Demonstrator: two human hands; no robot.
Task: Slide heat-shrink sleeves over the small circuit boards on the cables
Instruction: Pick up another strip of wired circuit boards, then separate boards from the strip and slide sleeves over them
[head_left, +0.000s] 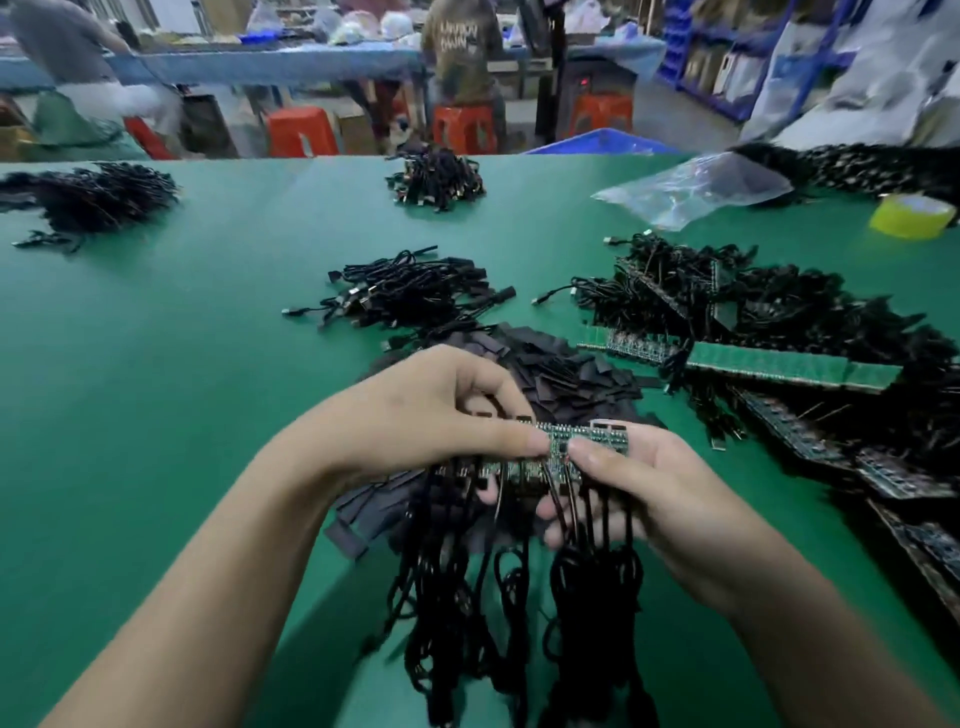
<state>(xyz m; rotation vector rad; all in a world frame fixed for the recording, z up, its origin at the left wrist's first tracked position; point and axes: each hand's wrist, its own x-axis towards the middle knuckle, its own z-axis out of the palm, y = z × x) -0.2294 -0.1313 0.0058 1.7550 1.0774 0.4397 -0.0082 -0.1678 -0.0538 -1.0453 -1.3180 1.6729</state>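
Black cables (467, 597) hanging, board strip (566, 441) pinched between both thumbs' fingers (592, 454)

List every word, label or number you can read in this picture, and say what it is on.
None can be read.
Shirt back of the seated person: two rows of pale letters, too blurred.
Circuit board strip in the left hand and right hand: markings too small.
Yellow tape roll: no text shows.

On the worktop (156, 364) we find the sleeve pile (566, 379) centred, cable bundles (410, 296) behind it, board strips (789, 366) right, tape roll (911, 215) far right.
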